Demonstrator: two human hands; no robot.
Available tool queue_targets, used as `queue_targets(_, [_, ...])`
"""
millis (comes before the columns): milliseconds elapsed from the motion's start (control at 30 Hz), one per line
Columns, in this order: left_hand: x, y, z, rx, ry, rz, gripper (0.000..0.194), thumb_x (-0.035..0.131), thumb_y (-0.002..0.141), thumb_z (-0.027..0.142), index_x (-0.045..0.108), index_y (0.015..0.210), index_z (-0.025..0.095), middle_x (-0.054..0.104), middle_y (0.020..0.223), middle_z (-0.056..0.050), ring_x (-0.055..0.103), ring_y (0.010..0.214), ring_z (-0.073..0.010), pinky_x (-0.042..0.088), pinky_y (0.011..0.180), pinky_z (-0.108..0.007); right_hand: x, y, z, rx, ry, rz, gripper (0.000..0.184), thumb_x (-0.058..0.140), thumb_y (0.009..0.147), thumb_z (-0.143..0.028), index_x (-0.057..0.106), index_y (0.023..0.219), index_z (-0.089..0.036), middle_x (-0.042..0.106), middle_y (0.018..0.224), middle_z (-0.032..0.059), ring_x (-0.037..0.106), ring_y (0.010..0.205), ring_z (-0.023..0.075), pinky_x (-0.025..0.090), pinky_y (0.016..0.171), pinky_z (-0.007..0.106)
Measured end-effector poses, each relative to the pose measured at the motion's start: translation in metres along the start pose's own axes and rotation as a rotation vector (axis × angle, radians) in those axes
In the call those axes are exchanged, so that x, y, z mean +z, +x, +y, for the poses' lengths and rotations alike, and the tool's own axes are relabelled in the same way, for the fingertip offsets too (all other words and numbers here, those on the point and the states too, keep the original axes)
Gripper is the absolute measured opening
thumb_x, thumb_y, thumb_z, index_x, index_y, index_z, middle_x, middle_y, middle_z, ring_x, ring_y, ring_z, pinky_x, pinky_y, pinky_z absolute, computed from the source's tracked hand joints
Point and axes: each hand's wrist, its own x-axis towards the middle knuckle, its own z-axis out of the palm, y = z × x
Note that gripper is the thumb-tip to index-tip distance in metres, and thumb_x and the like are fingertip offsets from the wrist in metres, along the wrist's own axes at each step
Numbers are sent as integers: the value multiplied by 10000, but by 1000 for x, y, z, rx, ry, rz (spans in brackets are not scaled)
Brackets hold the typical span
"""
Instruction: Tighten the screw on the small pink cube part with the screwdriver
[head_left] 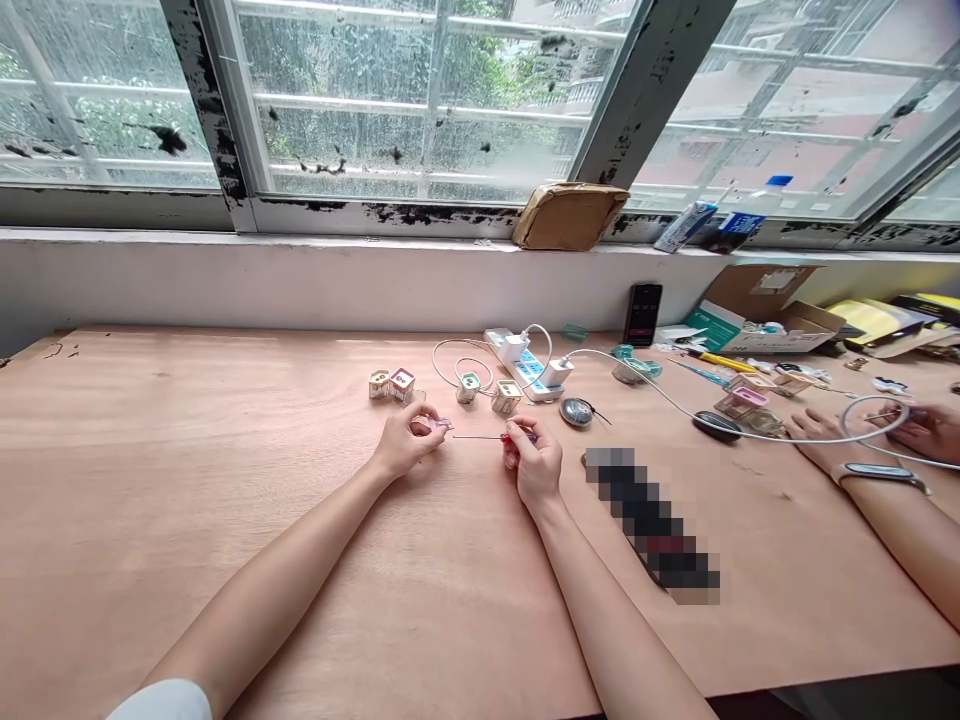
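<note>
My left hand (409, 440) pinches a small pinkish clear plastic piece (439, 424) between thumb and fingers, just above the wooden table. In my right hand (534, 460) is a screwdriver (480, 437) with a red handle; its thin metal shaft points left toward the plastic piece, with a gap between them. Beyond my hands stand several small box-like pieces with coloured tops: a yellowish one (379, 384), a red one (402, 384), a green one (469, 388) and another yellowish one (506, 397).
A power strip (536, 370) with white plugs and cables lies behind my right hand. Near it are a round dark-topped object (577, 412), a pixelated phone-shaped object (649, 520) and an upright phone (643, 314). At right, a co-worker's hands (825, 440) work beside an open carton (780, 325).
</note>
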Motion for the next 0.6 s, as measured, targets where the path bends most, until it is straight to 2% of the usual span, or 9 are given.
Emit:
queue_targets(267, [-1, 0, 3, 13, 48, -16, 297, 719, 763, 388, 561, 855, 154, 655, 849, -24, 658, 656, -105, 459, 562, -149, -1, 0, 2, -8, -3, -7, 358, 769, 684, -419, 573, 846, -167, 538, 573, -35, 371, 370, 56, 261, 333, 178])
queue_targets(600, [-1, 1, -1, 53, 72, -37, 253, 693, 781, 342, 569, 895, 153, 650, 867, -29, 656, 671, -101, 477, 598, -160, 0, 1, 2, -8, -13, 4, 361, 772, 677, -428, 577, 827, -164, 556, 579, -21, 379, 375, 59, 258, 334, 177])
